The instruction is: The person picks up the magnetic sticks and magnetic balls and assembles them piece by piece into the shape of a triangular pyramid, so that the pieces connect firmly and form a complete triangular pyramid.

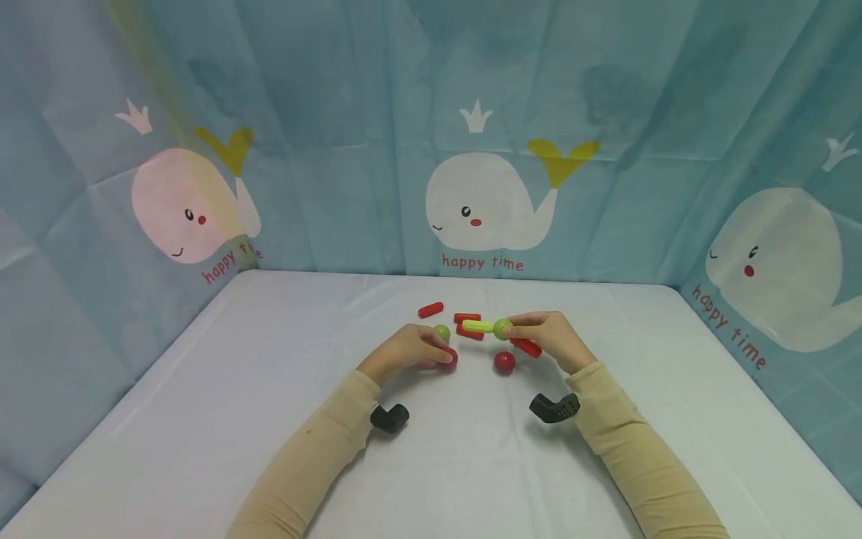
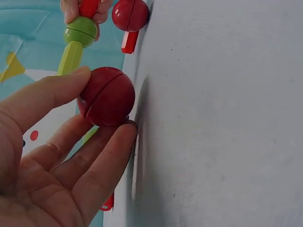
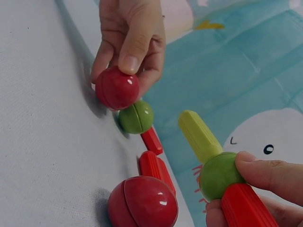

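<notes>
My left hand (image 1: 412, 346) pinches a dark red ball (image 2: 107, 96) between thumb and fingers, just above the table. A groove runs round this ball. In my right hand (image 1: 547, 335) is a green ball (image 3: 218, 176), gripped by the thumb and fingers. From one side of it sticks a yellow-green ridged rod (image 3: 200, 136), from the other a red ridged rod (image 3: 246, 208). A second red ball (image 1: 503, 363) lies on the table below the right hand. Another green ball (image 3: 136, 117) rests just beyond the left hand.
Several red rods lie behind the balls, one red rod (image 1: 431, 309) apart at the left. A black curved piece (image 1: 390, 418) is by the left wrist, another black piece (image 1: 554, 409) by the right. Blue whale-print cloth (image 1: 337, 150) hangs behind the white table (image 1: 202, 419).
</notes>
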Tool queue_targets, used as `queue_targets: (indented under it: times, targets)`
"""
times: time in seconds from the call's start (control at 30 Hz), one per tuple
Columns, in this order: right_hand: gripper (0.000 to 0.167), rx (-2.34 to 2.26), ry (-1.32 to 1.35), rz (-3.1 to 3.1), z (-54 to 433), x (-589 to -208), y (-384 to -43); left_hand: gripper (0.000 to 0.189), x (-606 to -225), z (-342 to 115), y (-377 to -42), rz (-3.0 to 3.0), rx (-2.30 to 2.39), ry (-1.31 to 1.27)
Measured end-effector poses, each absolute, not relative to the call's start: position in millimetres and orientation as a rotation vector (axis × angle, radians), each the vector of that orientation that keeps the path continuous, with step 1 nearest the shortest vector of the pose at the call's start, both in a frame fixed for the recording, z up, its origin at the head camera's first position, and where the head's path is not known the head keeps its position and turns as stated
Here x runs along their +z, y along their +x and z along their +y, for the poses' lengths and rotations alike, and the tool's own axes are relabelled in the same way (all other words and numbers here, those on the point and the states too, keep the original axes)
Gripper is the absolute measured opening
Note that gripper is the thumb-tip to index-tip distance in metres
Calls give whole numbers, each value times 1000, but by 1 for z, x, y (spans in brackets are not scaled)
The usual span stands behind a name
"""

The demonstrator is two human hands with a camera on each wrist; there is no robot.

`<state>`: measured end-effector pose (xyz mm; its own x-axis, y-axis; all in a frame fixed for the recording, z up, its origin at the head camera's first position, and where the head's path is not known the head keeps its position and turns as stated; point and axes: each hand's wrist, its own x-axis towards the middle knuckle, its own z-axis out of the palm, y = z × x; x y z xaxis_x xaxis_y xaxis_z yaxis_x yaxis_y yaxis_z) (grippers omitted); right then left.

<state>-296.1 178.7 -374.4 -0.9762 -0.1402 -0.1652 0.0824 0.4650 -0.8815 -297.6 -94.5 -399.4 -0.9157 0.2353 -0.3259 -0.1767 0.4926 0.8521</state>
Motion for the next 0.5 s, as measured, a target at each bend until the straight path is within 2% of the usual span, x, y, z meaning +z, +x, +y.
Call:
queue_targets:
  times: [0.17,0.5]
  targets:
    - [48,-1521,-63,2496,180,-375,-297,27,-400,-96,-298,2225,1590,16]
    - [47,-1512,-98,2496,180,-376,-297,27,-400,-101,-300,2236,1654,-19]
